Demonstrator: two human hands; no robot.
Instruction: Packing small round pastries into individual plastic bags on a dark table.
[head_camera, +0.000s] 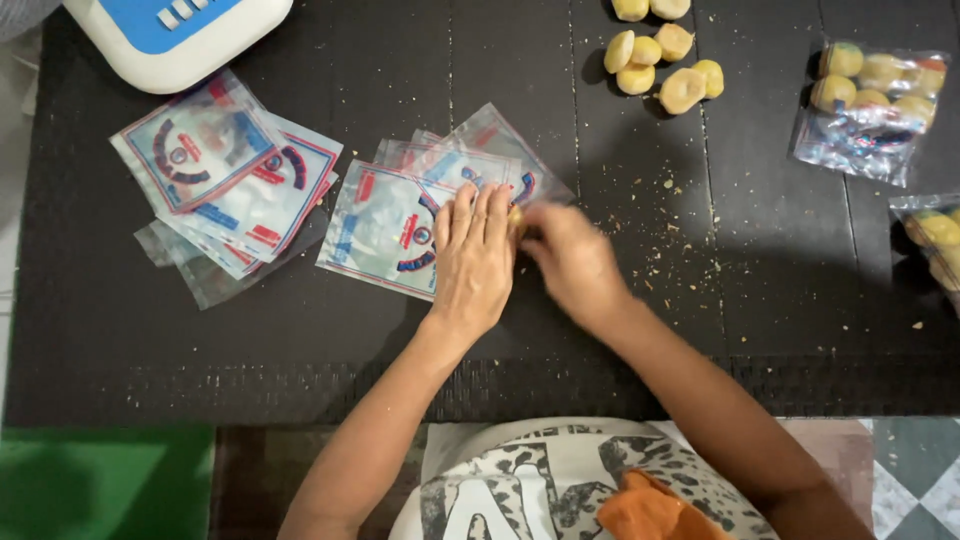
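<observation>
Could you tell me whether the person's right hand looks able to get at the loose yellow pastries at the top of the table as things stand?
Probably yes. Only bare dark table with crumbs lies between the right hand and the loose yellow pastries; the filled bags sit off to the side.

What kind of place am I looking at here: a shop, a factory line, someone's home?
Most likely a home snack-packing setup. A dark table holds loose yellow pastries, printed clear pouches and filled bags. The left hand and right hand meet over one pouch.
</observation>
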